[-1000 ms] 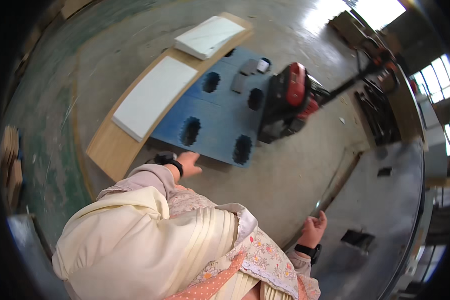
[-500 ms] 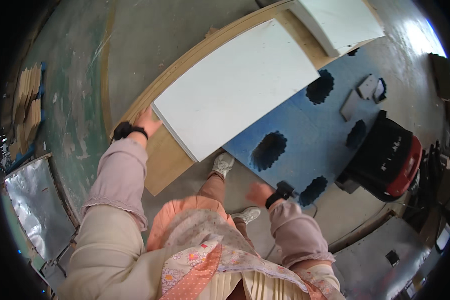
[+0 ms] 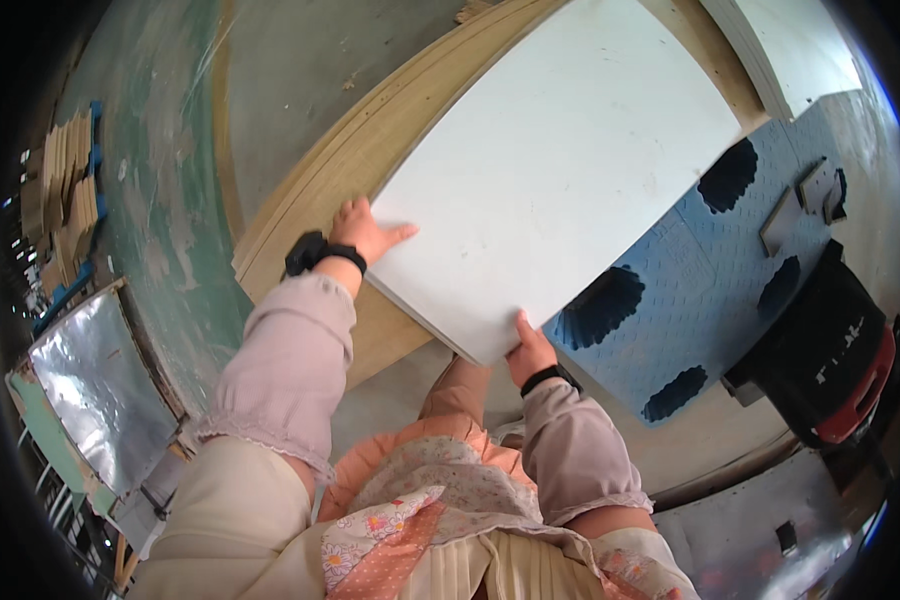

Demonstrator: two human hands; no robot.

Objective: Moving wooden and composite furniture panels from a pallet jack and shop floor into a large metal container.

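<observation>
A large white rectangular panel [image 3: 560, 160] lies before me on a wooden board [image 3: 305, 235]; its near edge looks like more than one thin layer. My left hand [image 3: 368, 238] grips its near left corner, thumb over the top face, fingers along the side edge. At the near right corner, my right hand [image 3: 532, 352] is closed on the panel with the thumb on top. The other fingers of that hand are hidden beneath. Both wrists wear black bands.
Right of the panel stands a blue slab with dark ragged holes [image 3: 660, 290], small boards [image 3: 800, 205] on it. Another white panel stack [image 3: 800, 50] lies at the far right. A black and red machine [image 3: 830, 345] is at right; a silvery sheet-topped table [image 3: 100, 390] is at left.
My right hand has come up from beside my body and taken hold of the panel's near right corner. My left hand now has its thumb over the panel. The view has shifted.
</observation>
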